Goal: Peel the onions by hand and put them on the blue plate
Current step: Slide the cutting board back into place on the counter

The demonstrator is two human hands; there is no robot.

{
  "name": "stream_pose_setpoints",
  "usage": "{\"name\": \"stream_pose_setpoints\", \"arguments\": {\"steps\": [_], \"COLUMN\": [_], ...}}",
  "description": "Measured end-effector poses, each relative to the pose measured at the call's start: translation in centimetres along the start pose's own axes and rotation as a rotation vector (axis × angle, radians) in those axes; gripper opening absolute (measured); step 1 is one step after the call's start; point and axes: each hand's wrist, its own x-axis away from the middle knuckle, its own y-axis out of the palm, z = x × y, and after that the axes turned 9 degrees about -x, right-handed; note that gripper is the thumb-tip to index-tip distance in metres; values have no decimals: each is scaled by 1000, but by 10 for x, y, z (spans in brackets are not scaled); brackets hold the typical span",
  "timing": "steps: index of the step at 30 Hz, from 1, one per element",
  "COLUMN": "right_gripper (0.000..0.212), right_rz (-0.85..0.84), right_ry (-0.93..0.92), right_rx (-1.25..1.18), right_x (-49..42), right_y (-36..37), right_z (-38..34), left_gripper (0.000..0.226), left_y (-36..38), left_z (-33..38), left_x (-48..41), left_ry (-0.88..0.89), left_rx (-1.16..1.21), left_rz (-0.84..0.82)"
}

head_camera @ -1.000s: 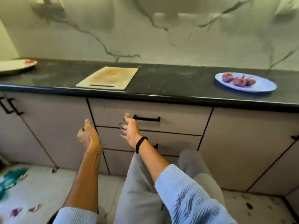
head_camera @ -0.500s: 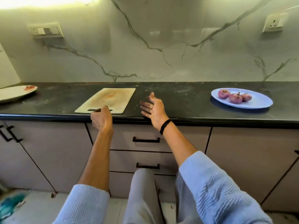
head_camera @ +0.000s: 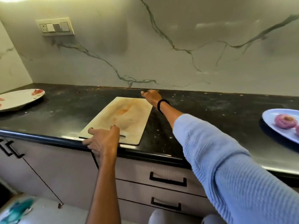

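Observation:
A blue plate (head_camera: 273,125) sits at the right edge of the black counter, cut off by the frame. On it lie peeled purple onions (head_camera: 285,121). A stained wooden cutting board (head_camera: 123,117) lies in the middle of the counter. My left hand (head_camera: 103,139) rests on the board's near edge by its handle slot, fingers spread on top and thumb along the counter's front edge. My right hand (head_camera: 151,96), with a black band on the wrist, reaches to the board's far right corner. Its fingers point left and are mostly hidden behind the hand.
A white plate (head_camera: 19,99) with reddish scraps stands at the far left of the counter (head_camera: 210,110). Small skin flecks dot the counter. Drawers with black handles (head_camera: 168,179) are below. A teal object (head_camera: 16,210) lies on the floor at lower left.
The view has risen from floor level to above the counter. Both hands moved up and forward onto the cutting board, the left to its near edge and the right to its far corner.

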Motion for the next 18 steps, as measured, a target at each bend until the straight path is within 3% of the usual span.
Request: {"name": "stream_pose_setpoints", "arguments": {"steps": [3, 8, 14, 18], "right_gripper": [76, 88, 86, 77], "right_rz": [-80, -121, -27, 28], "right_ry": [9, 40, 47, 86], "right_rx": [285, 639, 721, 677], "right_x": [-41, -79, -77, -63], "right_y": [21, 34, 29, 13], "right_z": [11, 36, 38, 39], "left_gripper": [83, 91, 85, 84], "left_y": [7, 19, 26, 25], "left_z": [2, 7, 13, 11], "left_x": [-18, -35, -45, -50], "left_ry": [-10, 2, 12, -23], "left_rx": [-70, -226, -208, 6], "left_rz": [60, 165, 229, 253]}}
